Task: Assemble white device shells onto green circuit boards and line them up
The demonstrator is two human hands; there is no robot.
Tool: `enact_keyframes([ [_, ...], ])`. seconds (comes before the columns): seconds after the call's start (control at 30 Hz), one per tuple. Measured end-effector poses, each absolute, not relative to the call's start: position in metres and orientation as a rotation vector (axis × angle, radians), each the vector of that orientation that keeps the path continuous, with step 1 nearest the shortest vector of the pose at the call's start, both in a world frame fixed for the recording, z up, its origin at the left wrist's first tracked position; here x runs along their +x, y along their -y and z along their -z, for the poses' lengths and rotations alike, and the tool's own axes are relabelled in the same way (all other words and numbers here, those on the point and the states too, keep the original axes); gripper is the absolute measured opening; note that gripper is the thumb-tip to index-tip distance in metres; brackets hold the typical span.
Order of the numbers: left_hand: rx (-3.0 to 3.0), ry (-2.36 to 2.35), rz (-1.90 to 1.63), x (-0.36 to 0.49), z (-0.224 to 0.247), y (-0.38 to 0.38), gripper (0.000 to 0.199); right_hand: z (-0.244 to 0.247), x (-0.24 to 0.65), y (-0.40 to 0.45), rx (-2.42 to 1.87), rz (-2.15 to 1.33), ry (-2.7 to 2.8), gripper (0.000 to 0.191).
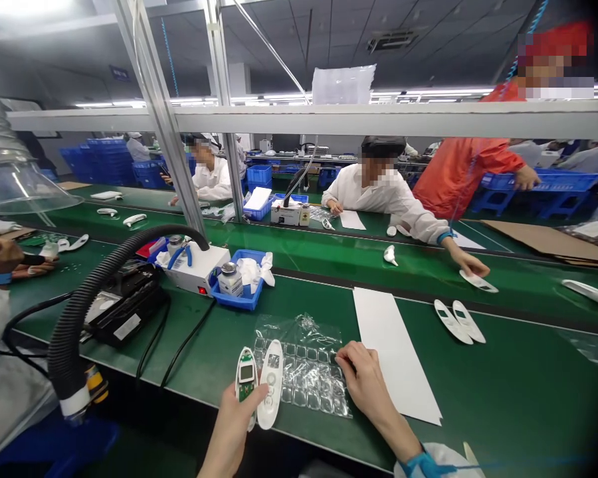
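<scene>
Green work surface (498,398) is shown, with a white paper sheet (393,352) laid right of centre and a clear plastic blister sheet (303,378) beside it, near the front edge. At the sheet's left end, a white housing with green circuit board (246,378) and a plain white housing cover (270,384) are grasped side by side by the left hand (232,431), its thumb laid across them. The right hand (363,382) is unclenched, its fingers resting on the blister sheet's right edge.

Glossy white plastic shell (272,384), clear shiny plastic bag (303,375), matt white paper sheet (395,352), smooth green table (503,392), blue plastic tray (234,299), all lower middle.
</scene>
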State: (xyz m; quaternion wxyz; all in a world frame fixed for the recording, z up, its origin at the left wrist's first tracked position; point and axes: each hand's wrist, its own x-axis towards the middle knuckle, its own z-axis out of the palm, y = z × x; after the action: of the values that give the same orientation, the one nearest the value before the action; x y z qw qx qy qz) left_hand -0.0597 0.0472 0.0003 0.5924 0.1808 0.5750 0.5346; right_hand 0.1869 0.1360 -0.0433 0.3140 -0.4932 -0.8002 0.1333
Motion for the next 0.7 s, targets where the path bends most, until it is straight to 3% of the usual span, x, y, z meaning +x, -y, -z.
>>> enact_keyframes([
  [0.7,0.445,-1.348,-1.238,-0.062,0.0,-0.045,0.051,0.043,0.192,-0.154,-1.354,-0.517,2.188,0.018],
])
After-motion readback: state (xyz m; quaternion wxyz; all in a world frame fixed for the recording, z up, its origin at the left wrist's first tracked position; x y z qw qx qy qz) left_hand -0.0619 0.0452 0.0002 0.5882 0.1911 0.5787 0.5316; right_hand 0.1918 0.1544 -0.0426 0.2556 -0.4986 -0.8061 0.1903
